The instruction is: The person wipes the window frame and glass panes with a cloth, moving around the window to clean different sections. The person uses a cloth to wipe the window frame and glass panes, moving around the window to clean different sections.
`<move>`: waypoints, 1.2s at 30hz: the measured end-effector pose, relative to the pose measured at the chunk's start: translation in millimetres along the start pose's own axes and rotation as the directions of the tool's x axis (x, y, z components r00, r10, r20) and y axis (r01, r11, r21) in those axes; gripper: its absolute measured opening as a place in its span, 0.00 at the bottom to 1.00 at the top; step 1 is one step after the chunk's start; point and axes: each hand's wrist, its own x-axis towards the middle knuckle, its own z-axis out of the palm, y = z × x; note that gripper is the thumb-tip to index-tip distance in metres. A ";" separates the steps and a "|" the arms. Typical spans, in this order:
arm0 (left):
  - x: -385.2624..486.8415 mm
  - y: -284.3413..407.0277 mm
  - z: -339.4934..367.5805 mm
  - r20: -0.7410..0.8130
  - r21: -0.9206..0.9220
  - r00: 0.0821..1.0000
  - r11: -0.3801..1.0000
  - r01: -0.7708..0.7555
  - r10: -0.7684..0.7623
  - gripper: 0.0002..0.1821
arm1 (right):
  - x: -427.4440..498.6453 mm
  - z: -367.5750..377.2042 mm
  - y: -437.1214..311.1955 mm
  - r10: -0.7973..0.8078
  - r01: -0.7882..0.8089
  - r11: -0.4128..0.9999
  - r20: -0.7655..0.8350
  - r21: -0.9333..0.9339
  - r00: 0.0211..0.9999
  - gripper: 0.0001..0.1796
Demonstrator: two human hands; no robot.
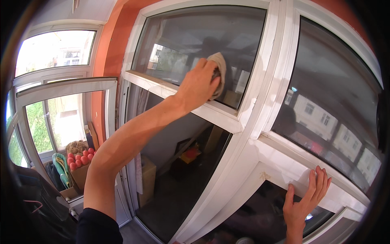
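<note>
My left hand (198, 84) grips a bunched beige cloth (221, 73) and holds it against the upper window pane (189, 36), near the pane's lower right part. Something dark shows between the fingers and the cloth; what it is I cannot tell. Below the pane runs a white window rail (219, 114), under my left wrist. At the lower right my right hand (306, 195) rests with spread fingers on the white frame (286, 161) beneath the right-hand pane (332, 100), holding nothing. Both panes reflect buildings and a dark figure.
At the left a white-framed door or casement (68, 94) stands ajar. Behind it are a cardboard box (79, 177) with several red round items (83, 159) and folded green cloth (60, 167). Black material (42, 198) lies at lower left. An orange wall (114, 48) borders the window.
</note>
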 end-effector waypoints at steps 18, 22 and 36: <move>76.5 13.9 42.2 -0.207 0.247 0.900 0.910 -0.332 0.384 0.22 | 3.0 -0.4 -3.9 -0.018 0.018 0.999 -0.009 -0.029 1.000 0.41; 81.6 -15.5 48.5 -0.207 0.349 0.886 0.877 -0.329 0.415 0.21 | 1.6 -8.6 0.6 -0.020 0.022 0.999 0.040 -0.033 0.999 0.41; 183.6 -12.5 43.7 -0.271 0.382 0.742 0.777 -0.501 0.612 0.13 | 7.6 -12.5 -8.9 -0.029 0.032 0.998 0.057 -0.047 0.998 0.44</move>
